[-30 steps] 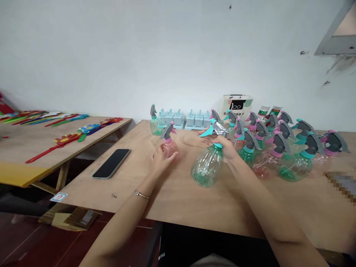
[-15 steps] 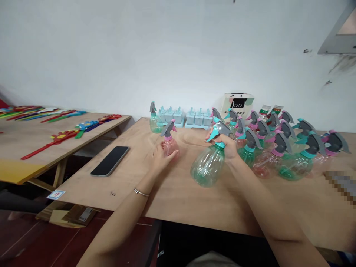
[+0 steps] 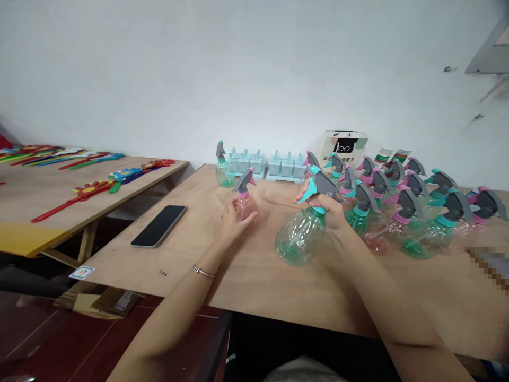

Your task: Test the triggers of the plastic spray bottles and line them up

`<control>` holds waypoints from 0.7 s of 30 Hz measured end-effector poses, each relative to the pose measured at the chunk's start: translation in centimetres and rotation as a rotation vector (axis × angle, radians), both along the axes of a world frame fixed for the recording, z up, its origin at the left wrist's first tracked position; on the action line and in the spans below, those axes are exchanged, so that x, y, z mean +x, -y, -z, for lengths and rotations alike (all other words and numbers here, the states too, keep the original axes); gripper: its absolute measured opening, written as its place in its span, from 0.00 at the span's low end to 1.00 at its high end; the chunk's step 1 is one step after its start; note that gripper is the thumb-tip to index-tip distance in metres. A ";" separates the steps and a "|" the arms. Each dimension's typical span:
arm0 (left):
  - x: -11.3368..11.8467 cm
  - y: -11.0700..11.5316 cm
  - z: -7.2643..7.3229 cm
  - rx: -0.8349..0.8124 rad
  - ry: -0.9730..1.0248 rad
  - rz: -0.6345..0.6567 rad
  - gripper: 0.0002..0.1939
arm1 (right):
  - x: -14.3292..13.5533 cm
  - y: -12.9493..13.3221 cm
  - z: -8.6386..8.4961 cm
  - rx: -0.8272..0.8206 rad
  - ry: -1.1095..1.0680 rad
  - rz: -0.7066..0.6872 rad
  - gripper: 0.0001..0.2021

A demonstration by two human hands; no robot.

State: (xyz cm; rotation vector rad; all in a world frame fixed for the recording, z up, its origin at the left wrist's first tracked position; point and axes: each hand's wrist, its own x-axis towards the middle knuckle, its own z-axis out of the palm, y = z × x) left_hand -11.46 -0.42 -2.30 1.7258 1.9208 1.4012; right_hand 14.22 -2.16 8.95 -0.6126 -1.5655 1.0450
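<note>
My right fingers (image 3: 326, 202) are closed around the neck of a clear green spray bottle (image 3: 298, 241), just under its grey head and turquoise trigger. I have it leaning, base toward the lower left; whether that base touches the wood I can't tell.

My left fingers (image 3: 228, 215) curve round the body of a pink spray bottle (image 3: 245, 204), the thumb on its right side. It stands upright on the surface (image 3: 254, 281), near the green one but apart from it. A silver bracelet (image 3: 203, 271) circles my left wrist.

To my left lies a dark-screened phone (image 3: 159, 226), and a printed card (image 3: 82, 272) sits at the near corner. Further back, another green bottle (image 3: 225, 175) stands beside two light blue mould sets (image 3: 247, 163). Just past my right hand a crowd of spray bottles (image 3: 409, 201), pink and green, packs closely together, with a printed paper bag (image 3: 344, 151) behind. Off left, a second surface (image 3: 40, 193) carries colourful hand-shaped pieces (image 3: 91, 191).
</note>
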 end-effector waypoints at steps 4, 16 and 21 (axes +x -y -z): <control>-0.1 -0.1 0.2 0.008 0.011 0.007 0.38 | -0.5 0.2 0.0 0.006 0.046 0.066 0.13; 0.2 0.4 -0.3 -0.018 0.018 0.003 0.39 | 0.0 -0.7 0.3 0.075 0.077 0.149 0.08; 0.4 0.3 -0.3 -0.019 0.021 0.003 0.39 | 0.0 -2.8 2.1 0.127 0.141 0.375 0.10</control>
